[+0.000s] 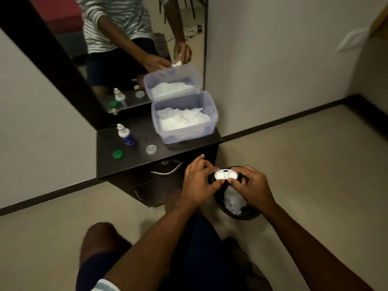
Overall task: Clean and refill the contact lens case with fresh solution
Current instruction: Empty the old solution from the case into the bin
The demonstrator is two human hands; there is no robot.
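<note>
A white contact lens case (pixel 226 175) with two uncapped round wells is held level between both hands, above a black waste bin (pixel 241 215). My left hand (pixel 199 181) pinches its left end and my right hand (pixel 252 185) pinches its right end. On the dark cabinet top (pixel 136 158) stands a small solution bottle (pixel 125 135) with a blue label and white nozzle. A green cap (pixel 117 153) and a clear cap (pixel 151 149) lie loose near it.
An open clear plastic box (pixel 184 118) of white tissues sits at the cabinet's back right, against a wall mirror (pixel 134 49). The bin holds crumpled white tissue (pixel 232 203). A metal drawer handle (pixel 167 171) sticks out below the top. My knees are in the foreground.
</note>
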